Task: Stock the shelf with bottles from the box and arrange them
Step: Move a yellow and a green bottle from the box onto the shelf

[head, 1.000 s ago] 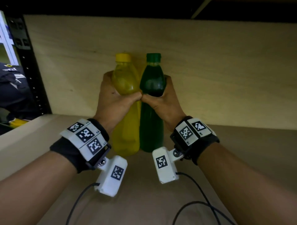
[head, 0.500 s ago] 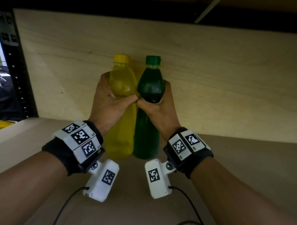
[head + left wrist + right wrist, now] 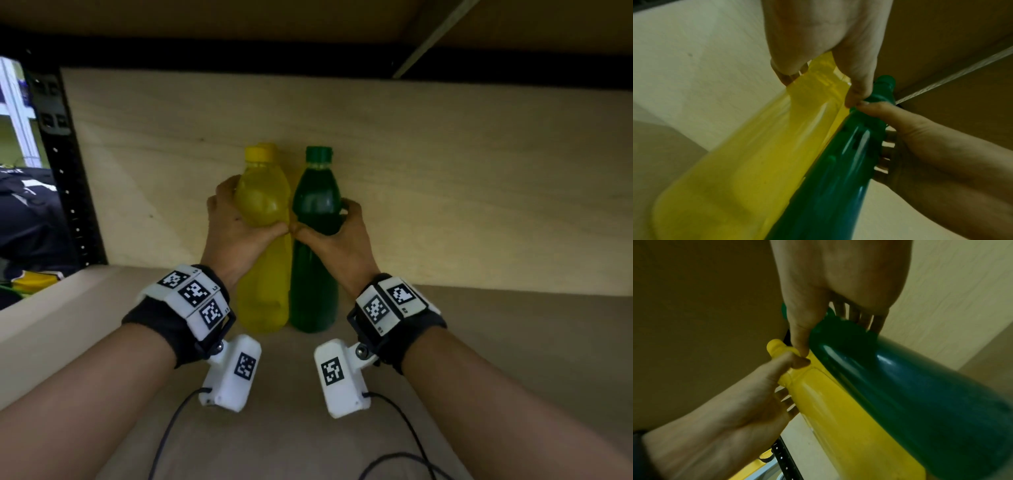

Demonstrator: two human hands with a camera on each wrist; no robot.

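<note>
A yellow bottle (image 3: pixel 263 274) and a green bottle (image 3: pixel 313 274) stand upright side by side on the shelf board (image 3: pixel 479 342), close to the wooden back panel. My left hand (image 3: pixel 236 226) grips the yellow bottle (image 3: pixel 748 162) round its upper body. My right hand (image 3: pixel 337 236) grips the green bottle (image 3: pixel 910 386) the same way. The two thumbs touch between the bottles. A second yellow cap (image 3: pixel 270 149) peeks out behind the front yellow bottle; the bottle under it is hidden.
The wooden back panel (image 3: pixel 445 178) closes the shelf behind the bottles. A black perforated upright (image 3: pixel 68 185) stands at the left edge. The shelf above (image 3: pixel 308 20) hangs low overhead. Cables trail from both wrist cameras across the board.
Both hands keep their hold on the bottles. The pair looks slightly further back on the shelf, and a second yellow cap now shows behind the yellow bottle.
</note>
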